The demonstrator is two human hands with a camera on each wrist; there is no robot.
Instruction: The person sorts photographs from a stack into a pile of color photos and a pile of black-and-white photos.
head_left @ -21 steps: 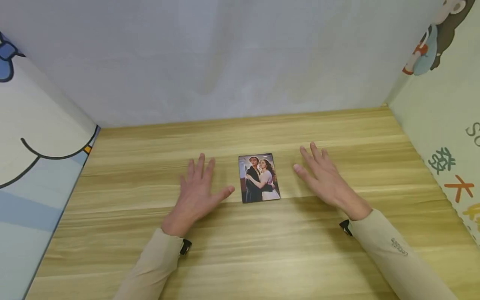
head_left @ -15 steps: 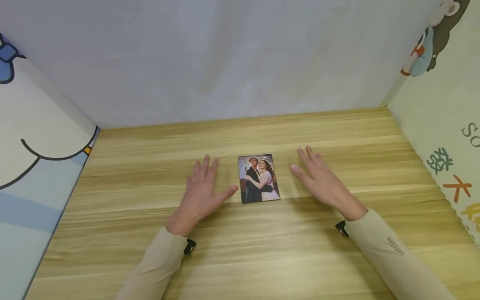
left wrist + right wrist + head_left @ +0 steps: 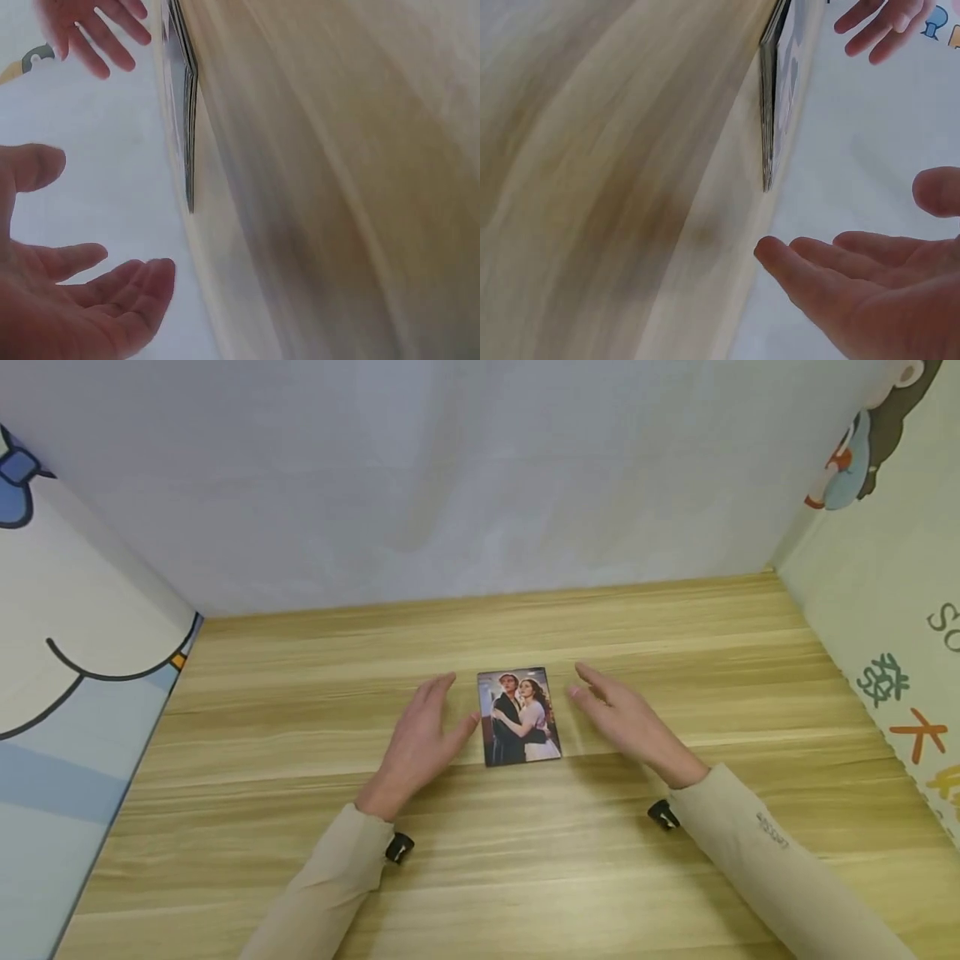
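Note:
A thin stack of picture cards (image 3: 519, 717) lies flat on the wooden table, its top showing two people embracing. Both wrist views show its layered edge (image 3: 189, 135). Just left of the stack is my left hand (image 3: 418, 739), thumb apart from the fingers, with its thumb tip close to the stack's left edge. On the other side my right hand (image 3: 626, 718) is held with its palm turned inward, a small gap from the right edge. Fingers of the right hand (image 3: 877, 281) are fairly straight; those of the left hand (image 3: 90, 307) bend slightly. Neither holds anything.
The wood-grain table (image 3: 480, 877) meets a pale grey wall (image 3: 480, 485) at the back. Side panels with cartoon drawings stand at the left (image 3: 82, 610) and the right (image 3: 877, 610). Each forearm has a light sleeve and a small black wrist device (image 3: 399, 847).
Both hands have moved inward toward the card stack from either side, turning from palms down to palms facing each other. The stack has not moved.

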